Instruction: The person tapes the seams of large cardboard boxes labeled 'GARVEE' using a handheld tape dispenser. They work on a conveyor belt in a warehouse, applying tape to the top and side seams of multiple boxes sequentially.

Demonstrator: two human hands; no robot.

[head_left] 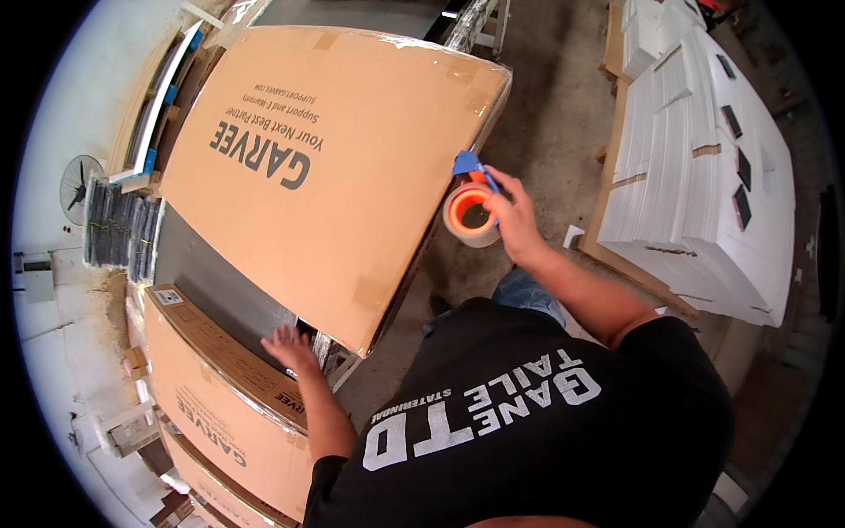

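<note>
A large flat cardboard box with dark printing lies in front of me on a dark conveyor belt. My right hand is closed around a tape dispenser with a blue head. Its clear tape roll has an orange core, and the blue head meets the box's right edge. My left hand is open with fingers spread, at the belt's near edge between the large box and another cardboard box. That hand holds nothing I can see.
White foam sheets with black pieces on top are stacked on a pallet at the right. More cardboard boxes line the lower left. A fan and a stack of dark bundles stand by the left wall.
</note>
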